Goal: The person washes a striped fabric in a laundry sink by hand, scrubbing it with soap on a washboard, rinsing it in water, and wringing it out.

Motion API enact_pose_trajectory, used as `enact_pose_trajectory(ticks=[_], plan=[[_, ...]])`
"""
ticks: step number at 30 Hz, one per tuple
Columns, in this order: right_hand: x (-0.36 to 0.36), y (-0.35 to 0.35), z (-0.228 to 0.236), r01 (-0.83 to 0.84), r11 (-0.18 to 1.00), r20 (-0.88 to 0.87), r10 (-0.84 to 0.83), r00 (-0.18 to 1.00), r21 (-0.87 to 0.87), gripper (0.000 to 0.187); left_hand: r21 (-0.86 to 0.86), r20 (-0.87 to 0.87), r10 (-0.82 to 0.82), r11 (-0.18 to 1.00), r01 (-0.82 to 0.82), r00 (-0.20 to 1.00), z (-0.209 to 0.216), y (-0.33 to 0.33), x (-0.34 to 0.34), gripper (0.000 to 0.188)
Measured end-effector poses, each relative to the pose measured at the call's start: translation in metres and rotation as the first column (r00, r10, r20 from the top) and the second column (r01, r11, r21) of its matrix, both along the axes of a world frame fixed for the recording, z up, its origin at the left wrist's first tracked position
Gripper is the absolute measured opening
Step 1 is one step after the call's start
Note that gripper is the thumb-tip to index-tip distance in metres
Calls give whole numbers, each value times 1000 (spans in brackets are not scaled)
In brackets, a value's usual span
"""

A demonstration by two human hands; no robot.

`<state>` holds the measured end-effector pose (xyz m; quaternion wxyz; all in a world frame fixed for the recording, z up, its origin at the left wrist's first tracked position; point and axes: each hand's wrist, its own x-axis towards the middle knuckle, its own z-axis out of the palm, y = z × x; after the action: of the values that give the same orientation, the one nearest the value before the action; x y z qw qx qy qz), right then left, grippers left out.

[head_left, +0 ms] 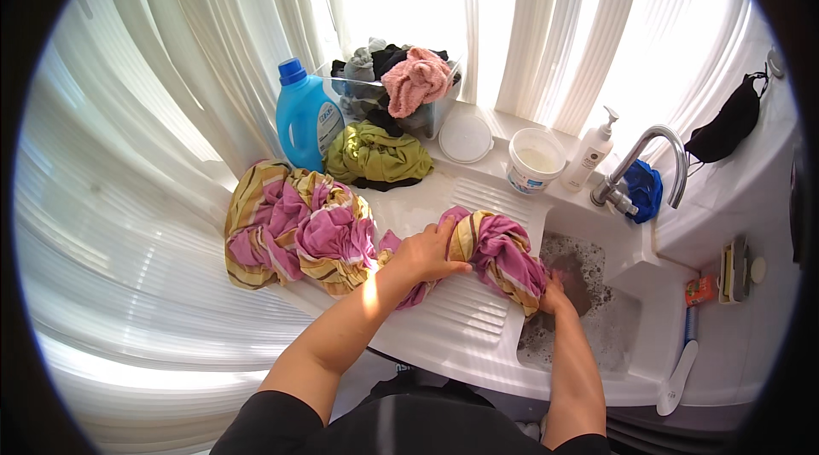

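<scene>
blue detergent bottle (304,118) by curtain (171,54) | clear bin (431,114) of clothes, pink towel (415,80) on top | green cloth (377,156) in front | white lid (465,139) | white tub (534,162) | pump bottle (591,153) | faucet (648,167), blue rag (644,189) | brush (681,365)

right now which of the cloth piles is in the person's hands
The pink and yellow striped cloth on the washboard: the left hand presses it and the right hand grips its end by the sink. The green bundle lies untouched.

Cloth (333,233) pink/yellow striped; bottle (304,118) blue; towel (415,80) pink.
</scene>
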<state>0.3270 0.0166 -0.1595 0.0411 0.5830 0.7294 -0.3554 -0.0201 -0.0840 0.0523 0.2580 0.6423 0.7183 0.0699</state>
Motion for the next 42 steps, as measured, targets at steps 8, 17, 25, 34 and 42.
enact_pose_trajectory(ticks=[8,17,25,34,42], plan=[[9,-26,67,458,889,-351,-421,837,26,36,83,-8,-12,996,13,1000,-9,-8,2,101],[-60,-22,231,672,707,-902,-409,134,-221,22,245,332,-58,969,-27,941,-9,15,-4,91],[-152,-52,218,414,715,-811,-575,-107,-563,29,492,522,-61,836,-242,850,-39,37,-1,82],[-33,-53,153,522,678,-713,-679,175,-518,77,383,228,90,907,-175,969,-34,40,3,84],[-105,17,200,40,985,-316,-93,944,-170,87,-11,130,83,997,-82,988,-21,92,39,86]])
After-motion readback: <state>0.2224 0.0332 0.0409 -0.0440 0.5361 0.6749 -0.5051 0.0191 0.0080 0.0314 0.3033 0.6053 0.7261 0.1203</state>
